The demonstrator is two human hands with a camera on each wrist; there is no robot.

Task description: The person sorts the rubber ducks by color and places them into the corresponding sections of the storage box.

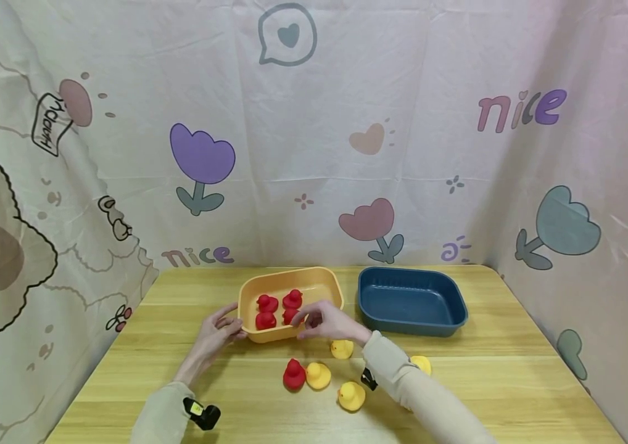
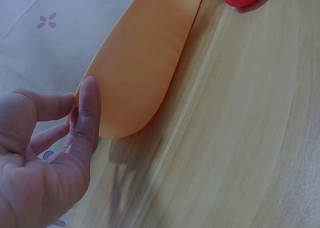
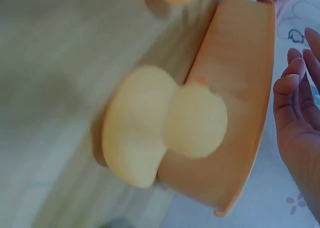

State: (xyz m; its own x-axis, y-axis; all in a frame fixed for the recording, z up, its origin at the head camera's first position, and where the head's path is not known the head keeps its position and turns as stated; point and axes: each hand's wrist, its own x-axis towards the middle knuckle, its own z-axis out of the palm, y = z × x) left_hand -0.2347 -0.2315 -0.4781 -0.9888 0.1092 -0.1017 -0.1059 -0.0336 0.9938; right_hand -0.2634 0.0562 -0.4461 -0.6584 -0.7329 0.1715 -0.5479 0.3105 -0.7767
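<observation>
My left hand (image 1: 218,333) pinches the left end of an orange plastic basin (image 1: 319,285) at its rim. In the left wrist view, thumb and fingers lie on either side of the basin wall (image 2: 145,62). Several red rubber ducks (image 1: 266,303) sit in the left half of the basin. My right hand (image 1: 327,320) hovers over the basin's front rim, fingers loosely bent, beside a red duck (image 1: 289,316) that it partly covers. Nothing shows in its grasp in the right wrist view, where a yellow rubber duck (image 3: 195,123) looms before the basin wall.
A dark blue basin (image 1: 411,302) stands to the right of the orange one. On the wooden table in front lie a red duck (image 1: 294,375) and several yellow ducks (image 1: 351,396), one partly behind the right sleeve (image 1: 403,373). A printed curtain (image 1: 303,135) hangs behind.
</observation>
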